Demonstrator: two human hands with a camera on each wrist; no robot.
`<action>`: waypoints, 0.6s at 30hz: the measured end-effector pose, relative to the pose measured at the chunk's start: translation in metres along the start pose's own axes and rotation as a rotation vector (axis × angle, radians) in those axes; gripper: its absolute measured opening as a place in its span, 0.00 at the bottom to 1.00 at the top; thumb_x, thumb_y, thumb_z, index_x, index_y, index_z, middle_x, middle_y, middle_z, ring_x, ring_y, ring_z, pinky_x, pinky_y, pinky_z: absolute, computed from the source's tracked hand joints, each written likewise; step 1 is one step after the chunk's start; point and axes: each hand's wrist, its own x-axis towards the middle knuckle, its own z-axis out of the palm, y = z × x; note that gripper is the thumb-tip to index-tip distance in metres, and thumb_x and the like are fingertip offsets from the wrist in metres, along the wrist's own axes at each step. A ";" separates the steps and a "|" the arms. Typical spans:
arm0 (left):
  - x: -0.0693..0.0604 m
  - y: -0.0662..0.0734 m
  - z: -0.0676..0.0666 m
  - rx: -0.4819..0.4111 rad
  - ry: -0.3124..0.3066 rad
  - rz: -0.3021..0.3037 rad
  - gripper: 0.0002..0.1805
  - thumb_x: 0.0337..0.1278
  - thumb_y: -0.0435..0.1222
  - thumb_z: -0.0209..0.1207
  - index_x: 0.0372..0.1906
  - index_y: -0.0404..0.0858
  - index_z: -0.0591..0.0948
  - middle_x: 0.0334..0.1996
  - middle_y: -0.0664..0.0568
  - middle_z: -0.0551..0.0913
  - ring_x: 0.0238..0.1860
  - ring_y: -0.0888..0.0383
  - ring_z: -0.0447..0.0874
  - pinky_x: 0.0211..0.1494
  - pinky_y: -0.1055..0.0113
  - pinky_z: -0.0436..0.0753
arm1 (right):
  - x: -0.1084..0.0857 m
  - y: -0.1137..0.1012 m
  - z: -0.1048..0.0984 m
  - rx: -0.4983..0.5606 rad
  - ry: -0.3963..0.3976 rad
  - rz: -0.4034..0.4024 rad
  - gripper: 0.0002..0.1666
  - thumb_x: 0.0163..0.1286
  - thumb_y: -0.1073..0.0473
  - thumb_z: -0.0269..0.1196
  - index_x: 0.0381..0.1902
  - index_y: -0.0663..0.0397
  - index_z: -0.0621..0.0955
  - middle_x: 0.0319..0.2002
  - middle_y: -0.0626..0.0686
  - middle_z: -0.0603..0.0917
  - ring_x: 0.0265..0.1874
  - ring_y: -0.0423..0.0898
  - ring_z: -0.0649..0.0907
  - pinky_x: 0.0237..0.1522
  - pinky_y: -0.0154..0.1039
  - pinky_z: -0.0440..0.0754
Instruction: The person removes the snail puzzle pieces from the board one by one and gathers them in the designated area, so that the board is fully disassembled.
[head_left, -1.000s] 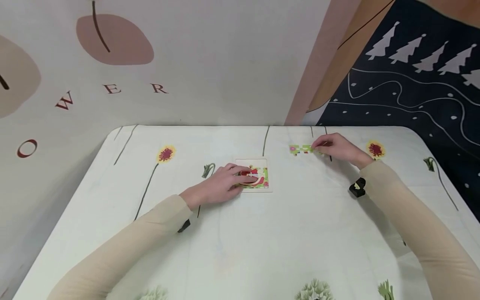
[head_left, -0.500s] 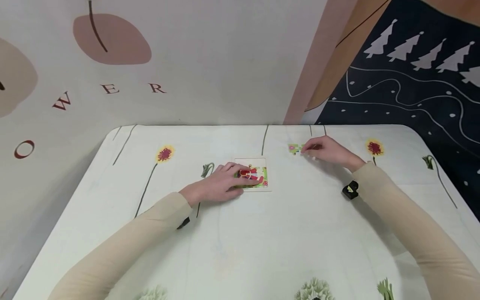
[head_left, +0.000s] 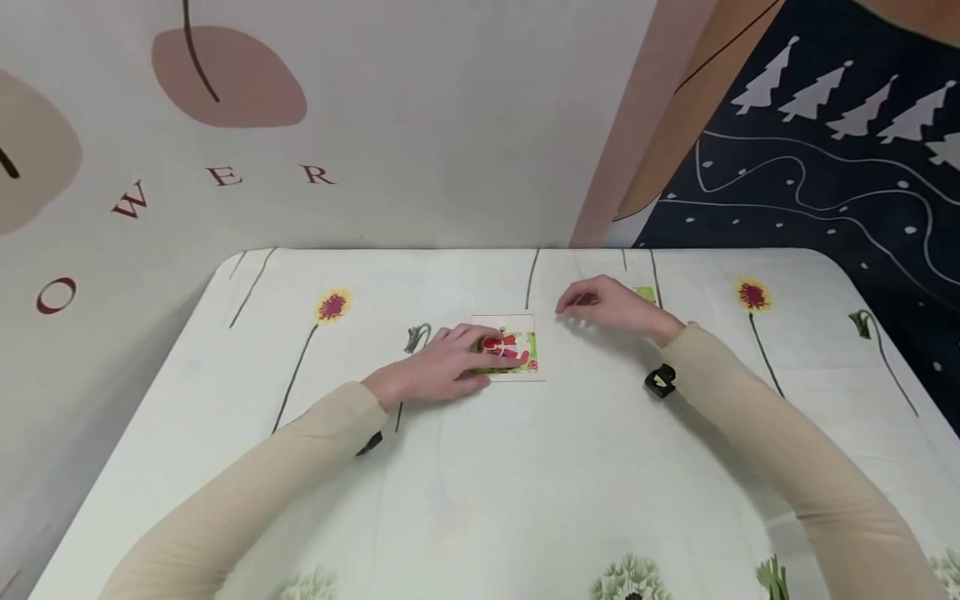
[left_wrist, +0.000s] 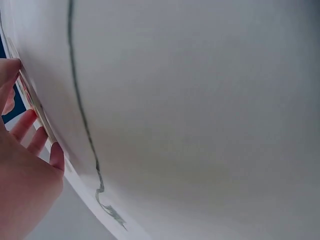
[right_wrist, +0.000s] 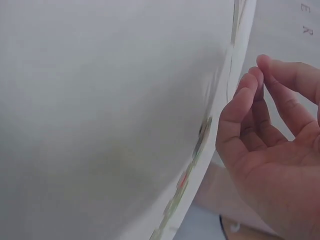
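Covering your lower view is a flowered tabletop (head_left: 525, 483). Your right hand (head_left: 611, 308) has bent fingers, any hold impossible to tell; your left hand (head_left: 444, 365) rests, fingers extended, on a picture board (head_left: 529, 346), left of a green piece (head_left: 646, 294).

From the square red-and-green picture board (head_left: 518, 343), the bare left hand (head_left: 444, 367) blocks nine o'clock and the bare right hand (head_left: 618, 308) two; white flower-printed tablecloth (head_left: 562, 475) offers passage from four to six.
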 end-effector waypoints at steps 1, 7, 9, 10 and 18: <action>0.000 0.000 0.000 -0.007 -0.003 -0.006 0.25 0.68 0.42 0.53 0.69 0.60 0.70 0.71 0.50 0.59 0.68 0.51 0.55 0.60 0.51 0.60 | 0.001 -0.002 0.002 -0.001 -0.011 -0.004 0.09 0.67 0.71 0.59 0.42 0.65 0.84 0.42 0.57 0.84 0.40 0.50 0.79 0.46 0.39 0.74; 0.000 0.000 -0.001 -0.028 0.002 -0.009 0.25 0.68 0.42 0.54 0.68 0.60 0.71 0.70 0.48 0.59 0.68 0.49 0.55 0.59 0.48 0.61 | 0.005 -0.009 0.015 -0.038 -0.088 0.010 0.09 0.67 0.69 0.60 0.43 0.61 0.84 0.42 0.53 0.85 0.41 0.48 0.80 0.47 0.44 0.75; 0.000 0.000 -0.001 -0.035 -0.001 -0.014 0.25 0.68 0.42 0.54 0.68 0.60 0.72 0.70 0.48 0.59 0.67 0.49 0.55 0.58 0.49 0.61 | 0.006 -0.012 0.019 -0.041 -0.102 0.009 0.09 0.67 0.69 0.60 0.43 0.61 0.84 0.43 0.53 0.85 0.41 0.48 0.80 0.47 0.44 0.75; 0.000 0.000 0.000 -0.038 -0.002 -0.017 0.25 0.68 0.42 0.55 0.68 0.60 0.72 0.70 0.48 0.59 0.67 0.49 0.55 0.58 0.49 0.61 | 0.006 -0.013 0.020 -0.036 -0.105 0.008 0.09 0.67 0.69 0.60 0.44 0.61 0.84 0.43 0.53 0.85 0.41 0.48 0.80 0.46 0.43 0.75; 0.000 0.000 0.000 -0.053 -0.009 -0.033 0.25 0.68 0.42 0.55 0.67 0.60 0.72 0.71 0.49 0.59 0.68 0.49 0.53 0.59 0.47 0.61 | 0.006 -0.022 0.029 -0.027 -0.138 -0.007 0.11 0.67 0.69 0.60 0.46 0.62 0.83 0.42 0.53 0.85 0.41 0.47 0.81 0.48 0.44 0.75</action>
